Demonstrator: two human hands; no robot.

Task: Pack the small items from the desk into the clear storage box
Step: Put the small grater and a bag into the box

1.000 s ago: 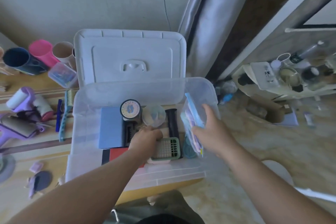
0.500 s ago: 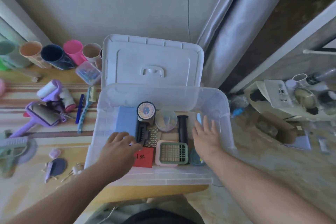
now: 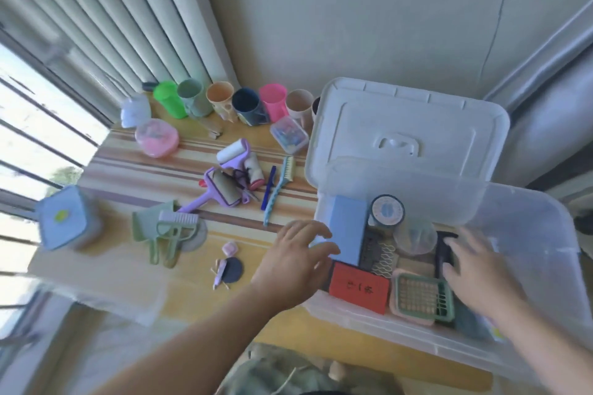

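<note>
Head view: left hand and right hand — both spread, apparently empty — over the clear storage box on the bench.

We see bright daylight entering from the window on the left, blown out to white; the desk is evenly lit with soft shadows; motion blur smears the left edge; wide-angle distortion bends the curtain.
</note>
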